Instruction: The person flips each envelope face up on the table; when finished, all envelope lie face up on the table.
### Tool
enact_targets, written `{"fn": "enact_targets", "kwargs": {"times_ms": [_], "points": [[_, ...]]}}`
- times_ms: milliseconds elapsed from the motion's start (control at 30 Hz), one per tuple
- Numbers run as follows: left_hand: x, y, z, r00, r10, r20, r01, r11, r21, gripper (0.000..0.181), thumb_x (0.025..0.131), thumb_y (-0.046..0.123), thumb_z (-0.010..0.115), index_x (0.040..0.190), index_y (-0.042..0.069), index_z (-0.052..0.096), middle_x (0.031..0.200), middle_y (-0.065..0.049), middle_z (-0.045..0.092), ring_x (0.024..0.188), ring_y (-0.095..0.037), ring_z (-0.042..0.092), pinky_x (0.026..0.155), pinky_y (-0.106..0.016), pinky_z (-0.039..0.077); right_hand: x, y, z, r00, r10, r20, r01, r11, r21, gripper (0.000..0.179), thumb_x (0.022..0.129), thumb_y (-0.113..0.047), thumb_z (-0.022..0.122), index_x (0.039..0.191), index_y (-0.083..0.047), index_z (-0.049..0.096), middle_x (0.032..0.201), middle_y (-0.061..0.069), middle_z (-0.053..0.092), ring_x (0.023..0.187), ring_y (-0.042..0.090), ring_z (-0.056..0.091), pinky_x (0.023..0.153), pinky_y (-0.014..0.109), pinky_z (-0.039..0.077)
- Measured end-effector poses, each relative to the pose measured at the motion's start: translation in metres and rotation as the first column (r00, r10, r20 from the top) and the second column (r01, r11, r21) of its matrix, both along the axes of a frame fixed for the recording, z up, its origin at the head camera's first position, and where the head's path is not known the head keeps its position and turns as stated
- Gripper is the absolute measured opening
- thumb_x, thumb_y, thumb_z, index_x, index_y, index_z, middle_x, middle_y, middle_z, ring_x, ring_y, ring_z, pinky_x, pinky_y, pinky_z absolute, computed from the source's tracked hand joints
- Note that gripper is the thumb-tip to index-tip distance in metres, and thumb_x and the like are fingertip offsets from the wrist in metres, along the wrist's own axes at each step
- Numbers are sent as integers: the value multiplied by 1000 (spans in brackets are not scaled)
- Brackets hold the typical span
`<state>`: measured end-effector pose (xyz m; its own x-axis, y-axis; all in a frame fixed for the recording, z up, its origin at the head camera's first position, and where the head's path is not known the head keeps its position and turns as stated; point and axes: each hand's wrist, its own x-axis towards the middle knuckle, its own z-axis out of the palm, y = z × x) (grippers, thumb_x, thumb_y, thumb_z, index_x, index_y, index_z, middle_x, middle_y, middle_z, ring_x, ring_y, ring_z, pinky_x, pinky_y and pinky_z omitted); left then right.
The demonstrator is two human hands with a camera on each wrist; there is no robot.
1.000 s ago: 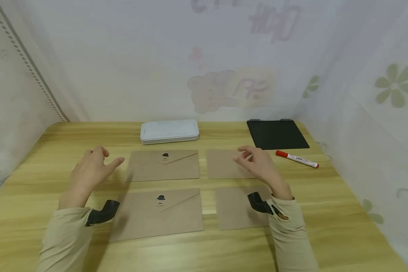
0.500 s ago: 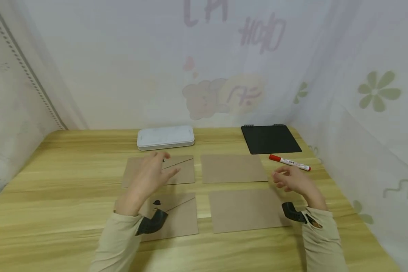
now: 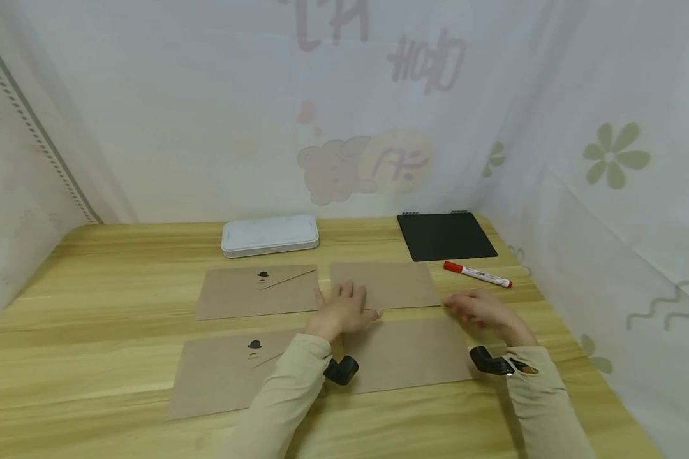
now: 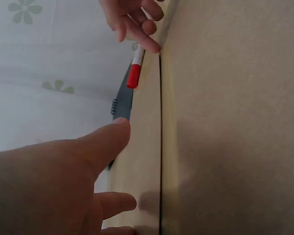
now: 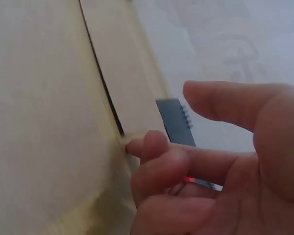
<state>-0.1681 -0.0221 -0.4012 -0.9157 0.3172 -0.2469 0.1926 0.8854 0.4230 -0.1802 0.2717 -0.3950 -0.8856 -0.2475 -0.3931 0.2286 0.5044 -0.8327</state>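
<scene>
My left hand [image 3: 341,312] has its fingers spread over the left end of the back right brown envelope [image 3: 393,287], which shows a plain face. In the left wrist view its thumb [image 4: 105,142] stretches out above the paper. Contact is hard to tell. At that envelope's front right corner is my right hand [image 3: 485,312], fingers loosely bent and thumb apart, nothing gripped. A fingertip lies close to the corner in the right wrist view. Nearer me lies the front right envelope [image 3: 407,357], also plain. Two left envelopes, back [image 3: 247,296] and front [image 3: 224,376], show diagonal flaps with small hat prints; my left sleeve covers part of the front one.
A white flat case [image 3: 270,234] sits at the back of the wooden table [image 3: 109,287]. At the back right lies a black spiral-bound pad [image 3: 448,237], with a red-capped marker [image 3: 478,274] in front of it. Patterned cloth walls [image 3: 207,127] enclose the table.
My left hand has swept right, from beside the left envelopes to the back right one. The right hand has shifted from above that envelope to its front right corner.
</scene>
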Motion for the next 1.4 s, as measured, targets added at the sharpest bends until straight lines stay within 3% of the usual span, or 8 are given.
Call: {"fn": "enact_targets", "kwargs": {"times_ms": [200, 400, 500, 767, 933, 1033, 1167, 1400], "points": [[-1, 3, 0, 1000, -8, 10, 9, 999, -36, 70, 87, 62, 46, 137, 13, 44, 147, -15, 28, 136, -35, 18, 98, -68, -6, 0, -2, -3, 995, -41, 88, 58, 978, -203, 34, 96, -28, 51, 101, 5, 61, 75, -1, 46, 52, 3, 37, 43, 16, 27], [3, 2, 6, 1000, 10, 19, -9, 998, -57, 66, 89, 59, 47, 138, 15, 45, 149, -14, 27, 137, -33, 19, 100, -66, -6, 1, 1, -8, 985, -81, 149, 137, 900, -415, 26, 100, -21, 44, 94, -4, 63, 78, -1, 43, 55, 3, 37, 44, 15, 27], [-3, 3, -10, 1000, 2, -31, -4, 999, -52, 70, 86, 65, 44, 134, 15, 48, 146, -16, 31, 135, -36, 22, 98, -69, -6, 3, 1, -8, 988, -105, 115, 144, 894, -424, 22, 99, -19, 45, 99, -8, 64, 85, -1, 50, 62, 5, 43, 46, 15, 31], [6, 4, 3, 1000, 19, -21, -20, 999, -44, 63, 89, 58, 48, 135, 15, 48, 147, -13, 30, 136, -33, 21, 101, -66, -2, 6, -27, -3, 955, -297, -27, 277, 918, -285, 30, 92, -18, 59, 113, 2, 48, 92, -2, 66, 82, 8, 62, 62, 21, 48], [8, 1, 1, 999, 17, -45, -18, 999, -40, 63, 89, 58, 48, 137, 17, 46, 148, -14, 29, 136, -32, 21, 100, -68, -1, 7, -55, -2, 866, -475, -156, 413, 856, -311, 37, 87, -9, 64, 117, 7, 49, 91, 0, 66, 79, 8, 60, 69, 25, 52], [8, -1, 0, 998, 18, -56, -19, 999, -27, 62, 88, 58, 49, 135, 17, 48, 147, -14, 30, 136, -32, 22, 99, -69, -2, 8, -70, -1, 804, -518, -292, 452, 852, -266, 34, 86, -8, 64, 116, 4, 54, 110, 10, 62, 99, 14, 58, 79, 28, 48], [8, -1, -1, 998, 19, -61, -20, 1000, -15, 61, 88, 58, 50, 133, 17, 49, 146, -14, 31, 135, -33, 23, 99, -69, -2, 11, -84, -1, 717, -447, -535, 422, 889, -178, 30, 86, -12, 66, 113, -2, 60, 132, 15, 50, 127, 25, 39, 99, 41, 34], [9, -1, -2, 996, 22, -90, -25, 999, -32, 61, 86, 58, 52, 132, 18, 50, 143, -14, 35, 134, -34, 25, 98, -70, 0, 11, -112, 0, 529, -277, -802, 333, 937, -104, 29, 84, -16, 70, 110, -4, 66, 137, 21, 42, 135, 38, 18, 104, 60, 14]]}}
